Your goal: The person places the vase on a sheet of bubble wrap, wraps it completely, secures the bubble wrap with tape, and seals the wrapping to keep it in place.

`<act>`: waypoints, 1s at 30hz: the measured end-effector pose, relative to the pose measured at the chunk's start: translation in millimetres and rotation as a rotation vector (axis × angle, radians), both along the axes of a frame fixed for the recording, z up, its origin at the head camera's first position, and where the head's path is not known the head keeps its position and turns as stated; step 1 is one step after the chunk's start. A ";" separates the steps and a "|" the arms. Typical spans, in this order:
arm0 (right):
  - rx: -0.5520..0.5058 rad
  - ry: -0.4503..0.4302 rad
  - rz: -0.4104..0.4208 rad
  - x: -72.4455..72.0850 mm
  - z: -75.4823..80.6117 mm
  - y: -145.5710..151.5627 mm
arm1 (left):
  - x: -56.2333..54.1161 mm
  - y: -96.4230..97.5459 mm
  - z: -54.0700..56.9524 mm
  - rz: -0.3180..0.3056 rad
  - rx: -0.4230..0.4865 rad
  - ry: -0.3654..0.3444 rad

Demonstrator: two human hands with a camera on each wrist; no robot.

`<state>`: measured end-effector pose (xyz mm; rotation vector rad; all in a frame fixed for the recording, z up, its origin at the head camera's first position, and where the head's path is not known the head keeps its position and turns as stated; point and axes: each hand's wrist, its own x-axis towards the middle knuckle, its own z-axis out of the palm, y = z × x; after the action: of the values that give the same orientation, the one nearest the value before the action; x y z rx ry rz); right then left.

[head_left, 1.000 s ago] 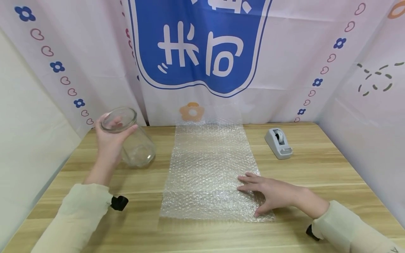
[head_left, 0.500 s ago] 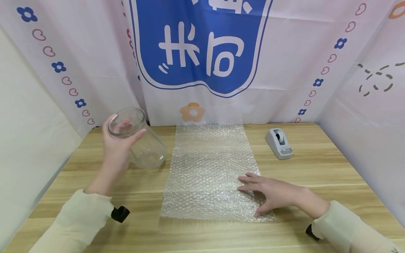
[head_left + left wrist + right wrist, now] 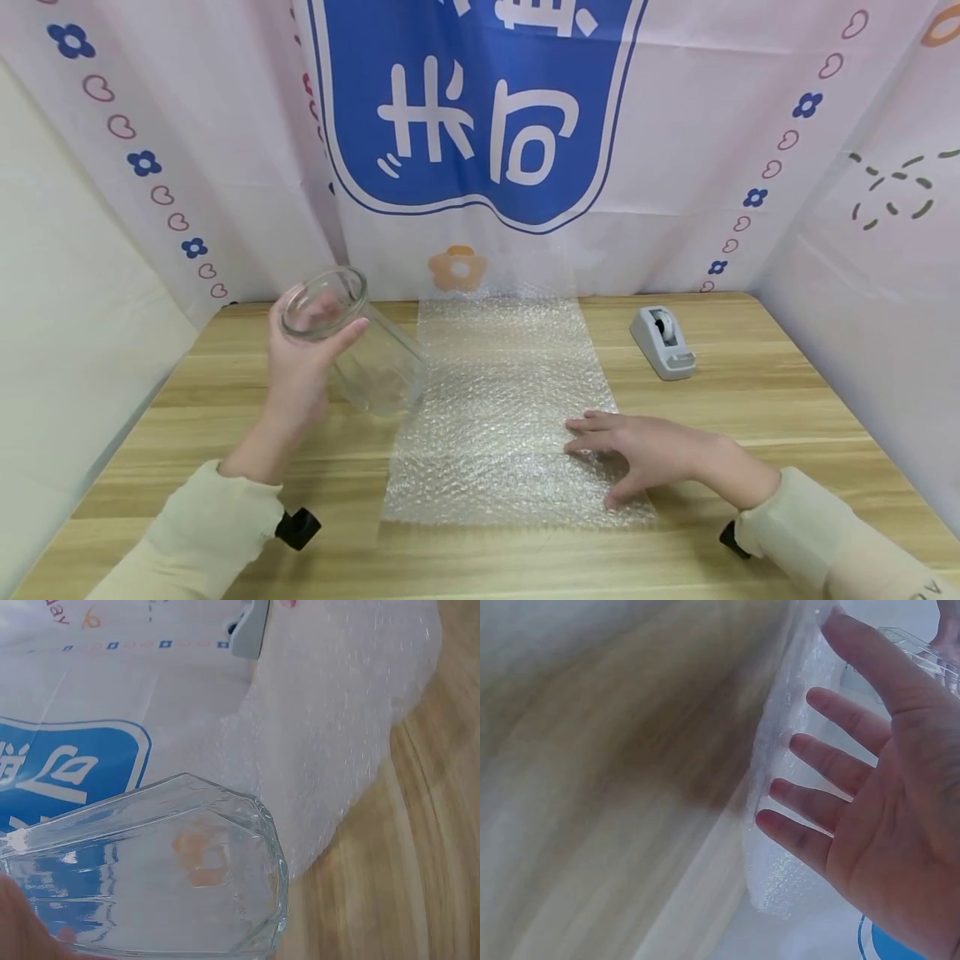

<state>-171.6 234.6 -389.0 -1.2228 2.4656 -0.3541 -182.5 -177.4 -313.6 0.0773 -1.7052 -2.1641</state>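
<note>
Left grip point(image 3: 302, 362) curled round tilted glass jar point(image 3: 382, 367) near its mouth; I see jar farther right than second ago, base overlapping left edge of bubble wrap point(image 3: 502, 383) in head view. Right grip point(image 3: 651, 452), fingers spread, unmoved at wrap's right edge. Tape dispenser point(image 3: 663, 343) beyond, on bench point(image 3: 757, 400).

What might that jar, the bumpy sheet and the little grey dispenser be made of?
The jar looks like smooth, clear glass: thick rim, bright reflections, though clear plastic is possible. The bubble wrap seems thin, glossy plastic film, see-through and dotted with shiny bumps. The tape dispenser is probably hard, smooth plastic, evenly pale grey.
</note>
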 end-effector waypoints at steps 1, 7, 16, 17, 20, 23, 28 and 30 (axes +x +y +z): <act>0.000 0.002 0.000 -0.2 0.6 -0.5 | 0.8 1.6 -0.5 -0.008 0.001 0.000; 0.002 0.011 0.001 0.2 5.0 -3.2 | 3.3 10.7 -3.6 -0.041 -0.024 0.012; -0.001 0.066 -0.002 -3.0 13.6 -3.4 | 3.1 23.2 -10.0 -0.055 -0.076 0.004; -0.009 0.071 -0.008 -3.5 14.8 -3.1 | 3.3 24.7 -10.5 -0.056 -0.078 0.002; -0.051 0.090 -0.031 -5.4 17.5 -2.5 | 4.1 29.5 -11.1 -0.071 -0.075 -0.001; -0.087 0.115 -0.063 -8.2 18.5 -5.0 | 4.8 34.8 -11.5 -0.101 -0.073 -0.002; -0.147 0.128 -0.121 -12.0 15.4 -14.4 | 6.6 43.2 -13.3 -0.145 -0.090 -0.029; -0.186 0.105 -0.153 -12.7 13.6 -18.4 | 8.0 46.8 -13.5 -0.164 -0.093 -0.043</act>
<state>-184.3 216.2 -375.4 -1.1517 2.6746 -0.5858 -174.5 -130.7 -327.2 -0.0427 -1.8938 -2.2087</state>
